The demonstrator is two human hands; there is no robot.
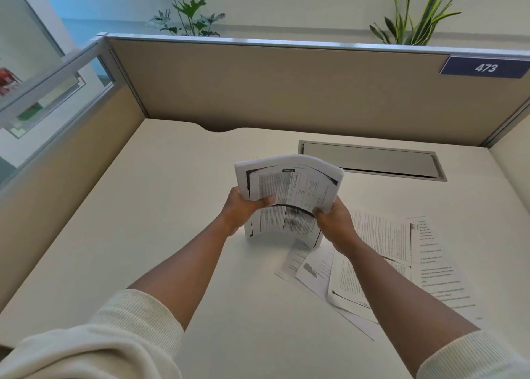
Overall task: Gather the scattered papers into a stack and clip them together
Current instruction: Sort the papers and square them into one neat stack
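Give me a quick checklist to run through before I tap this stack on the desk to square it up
1. Both hands hold the stack: ok. The left hand and right hand grip its two side edges.
2. Stack standing on edge: ok, its lower edge is at the desk.
3. Sheets lying flat together: not ok, the stack bows and its top curls over.
4. All papers gathered: not ok, loose sheets lie spread on the desk under the right arm.
5. Clip ready: cannot tell, none is clearly in view.
6. Room to tap: ok, bare desk lies left of the stack.
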